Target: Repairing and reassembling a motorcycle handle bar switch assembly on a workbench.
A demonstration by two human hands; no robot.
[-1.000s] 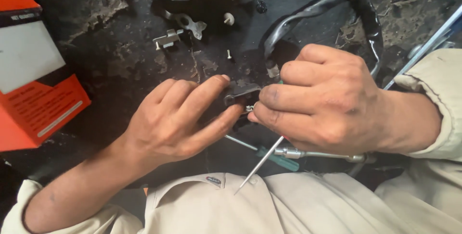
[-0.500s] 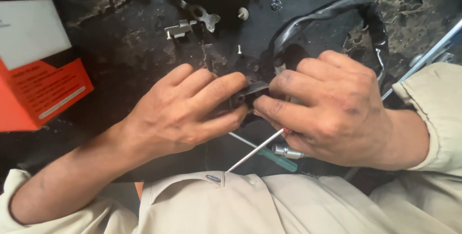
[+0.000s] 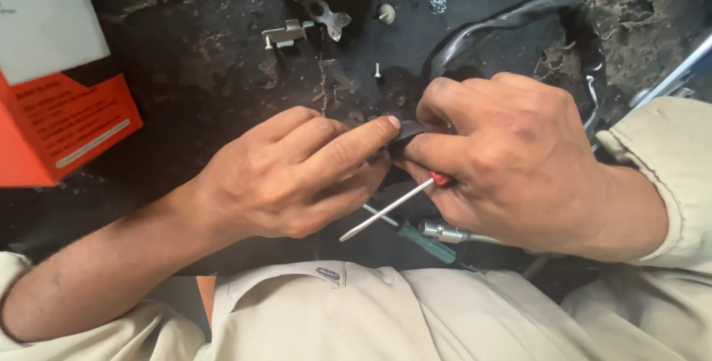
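Note:
My left hand and my right hand meet over a small black part at the middle of the dark, grimy work surface. Fingers of both hands pinch that part between them. My right hand also holds a thin screwdriver with a red handle; its metal shaft points down and left toward my lap. Most of the black part is hidden by my fingers.
An orange and white box stands at the left. Small metal brackets, a screw and a round fastener lie beyond my hands. A curved black cable loops at the upper right. A green-handled tool lies under my right hand.
Both hands have drifted slightly left and nearer, still pressed together on the black part. The screwdriver shaft has tilted flatter, and my left index finger stretches further over the part.

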